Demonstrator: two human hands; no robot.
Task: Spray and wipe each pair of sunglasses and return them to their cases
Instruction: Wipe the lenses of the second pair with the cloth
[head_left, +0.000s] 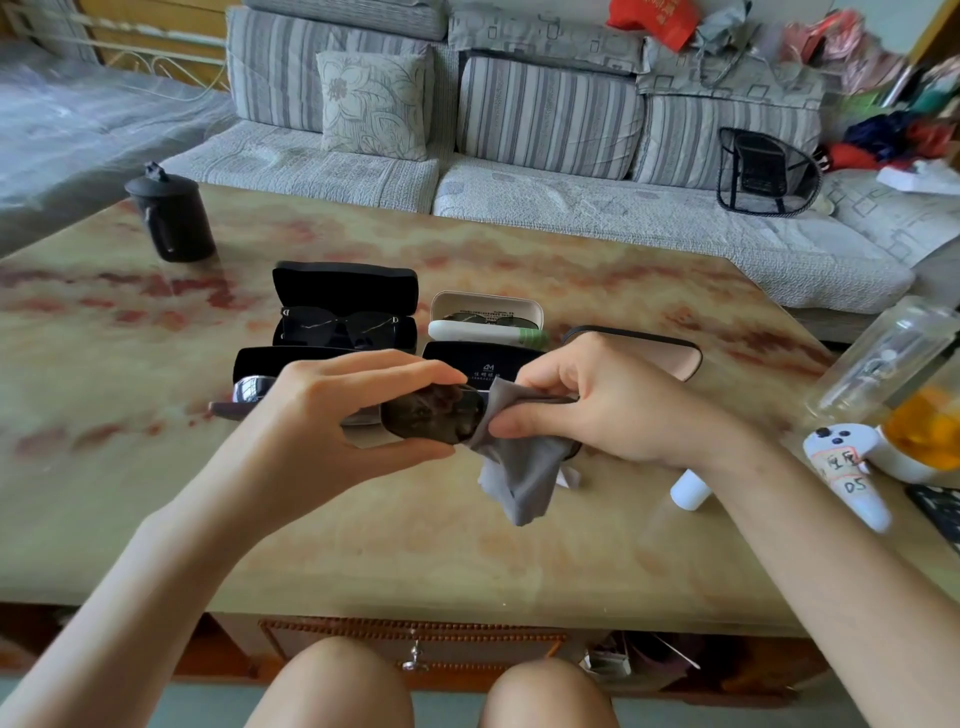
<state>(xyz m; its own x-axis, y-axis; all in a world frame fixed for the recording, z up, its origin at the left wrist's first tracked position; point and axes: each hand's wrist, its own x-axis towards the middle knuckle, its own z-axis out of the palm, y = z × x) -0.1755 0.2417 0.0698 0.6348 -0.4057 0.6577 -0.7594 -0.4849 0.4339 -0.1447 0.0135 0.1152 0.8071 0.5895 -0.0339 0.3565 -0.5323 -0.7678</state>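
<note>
grey microfibre cloth (519, 470) is pinched in the right hand (602, 405), fingers closed through it onto one lens of the sunglasses (434, 415); the loose tail hangs below, toward lower centre of the frame. left hand (332, 410) is curled around the opposite lens, thumb under the frame and fingers over the top edge. the pair sits at frame centre, above the table (363, 545), not touching it. its long axis runs left to right, spanning both hands, so the uncleaned lens appears to lie left of the cloth; the right hand is nearer the wiping surface, the left acts as the clamp.

behind the hands, four cases lie open: black case (345, 283) and white case (485, 306) at upper centre each hold glasses; a second black case (483, 361) and a pink-lined case (670, 353) sit just beyond the knuckles. which one belongs to this pair cannot be told. a white bottle (690, 489), probably the spray, lies right of the cloth.
</note>
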